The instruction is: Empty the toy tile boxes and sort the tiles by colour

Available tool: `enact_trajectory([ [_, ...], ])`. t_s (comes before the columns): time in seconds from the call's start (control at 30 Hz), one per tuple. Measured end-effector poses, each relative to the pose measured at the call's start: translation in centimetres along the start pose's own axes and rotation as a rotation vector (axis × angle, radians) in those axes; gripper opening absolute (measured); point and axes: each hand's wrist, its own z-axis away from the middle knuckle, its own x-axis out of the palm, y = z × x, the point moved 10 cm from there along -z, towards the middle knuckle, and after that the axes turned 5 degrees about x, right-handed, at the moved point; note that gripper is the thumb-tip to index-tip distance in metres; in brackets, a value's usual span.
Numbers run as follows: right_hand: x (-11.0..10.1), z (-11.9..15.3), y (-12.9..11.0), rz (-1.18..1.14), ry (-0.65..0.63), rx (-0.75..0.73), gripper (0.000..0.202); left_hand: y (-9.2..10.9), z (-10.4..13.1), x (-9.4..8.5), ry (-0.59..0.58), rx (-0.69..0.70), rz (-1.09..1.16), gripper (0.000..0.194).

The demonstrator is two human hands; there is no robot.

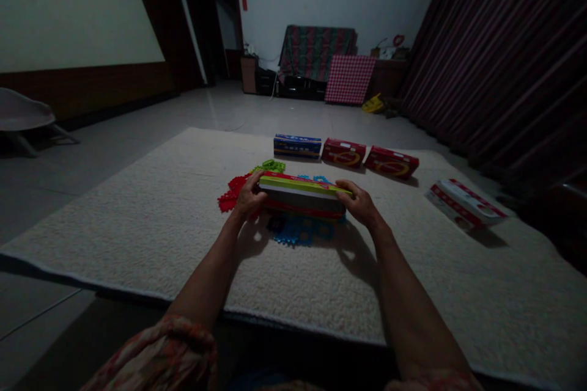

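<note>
While the ends of a long box (302,197) are gripped from both sides, its narrow yellow-green and red edge is turned upward, and its dark grey side is faced toward the near edge of the cream cover (151,208). The left end is clasped between the thumb and fingers of the left hand (250,197); the right end is pinched in the same manner by the right hand (360,201), with its fingers bent over the top edge. Whether the box is lifted or rested on what lies under it cannot be told.

Around the box, loose toothed pieces are spread on the cover: red pieces (228,198) at the left, green pieces (272,165) on the far side, and blue pieces (302,231) on the near side, some of them partly hidden. Farther off, a blue box (297,146), a red box (343,153) and a second red box (392,163) are lined up from left to right. At the far right, well apart from the hands, a red-and-white box (466,203) is set at a slant.
</note>
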Motion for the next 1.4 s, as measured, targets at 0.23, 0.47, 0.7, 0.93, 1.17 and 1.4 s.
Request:
enact_trajectory([
  [0.23,-0.8,-0.1,0.4,-0.047,0.181,0.086,0.061,-0.8,-1.5,-0.2,0.009,-0.089,-0.085,0.076],
  [0.47,-1.1,-0.1,1.1,-0.012,0.288,0.194,0.074,-0.1,-2.2,-0.2,0.030,-0.119,-0.194,0.059],
  [0.7,-0.3,-1.5,3.3,-0.151,0.331,0.305,0.071,0.5,-2.5,-0.4,0.056,-0.134,-0.274,0.056],
  [0.93,0.2,-2.0,4.5,-0.250,0.347,0.332,0.063,-0.1,-3.3,-0.6,0.132,-0.163,-0.198,0.041],
  [1.17,0.0,-2.3,4.9,-0.218,0.353,0.343,0.062,-0.3,-4.1,-0.8,0.151,-0.232,-0.220,0.041],
  [1.4,-0.5,-2.4,4.4,-0.186,0.348,0.283,0.056,-0.8,-4.5,-1.5,0.238,-0.211,-0.223,0.039],
])
